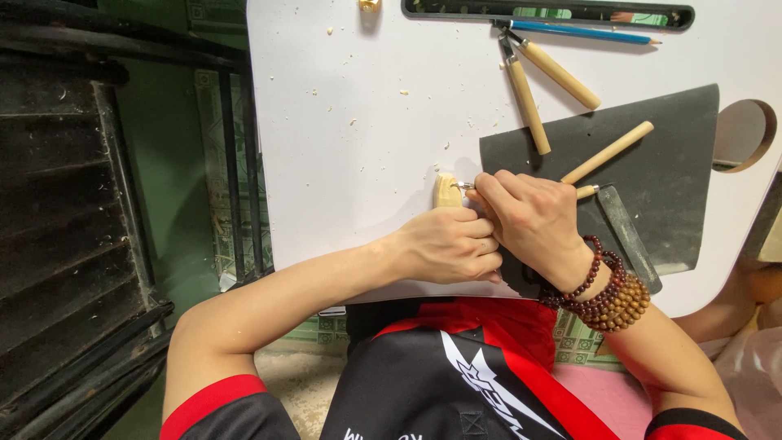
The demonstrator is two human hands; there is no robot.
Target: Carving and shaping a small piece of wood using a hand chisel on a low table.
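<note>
Both hands sit at the near edge of the white tabletop (342, 163), close together & touching. Left hand (452, 244) is curled tight around a small pale wood block (445, 191); only the block's top end shows above the fingers. Right hand (533, 220) is closed around a carving tool (466, 187) w/ a wooden handle, its metal tip resting on the block; beaded bracelets (607, 293) ring that wrist.

Right hand lies partly over a dark grey mat (652, 155) toward the tabletop's right side. On the mat: a wooden-handled tool (607, 152) angled just behind the right hand, & a dark sharpening stone (631, 236) near the wrist. Two more wood-handled carving tools (542, 85) lie toward the far edge, one overlapping the mat's corner. Blue pencil (582, 33) lies by a long slot (546, 12) at the far edge; what's in it can't be made out. Round cutout (745, 134) at the right edge. Wood chips (403, 92) scattered over the middle.
</note>
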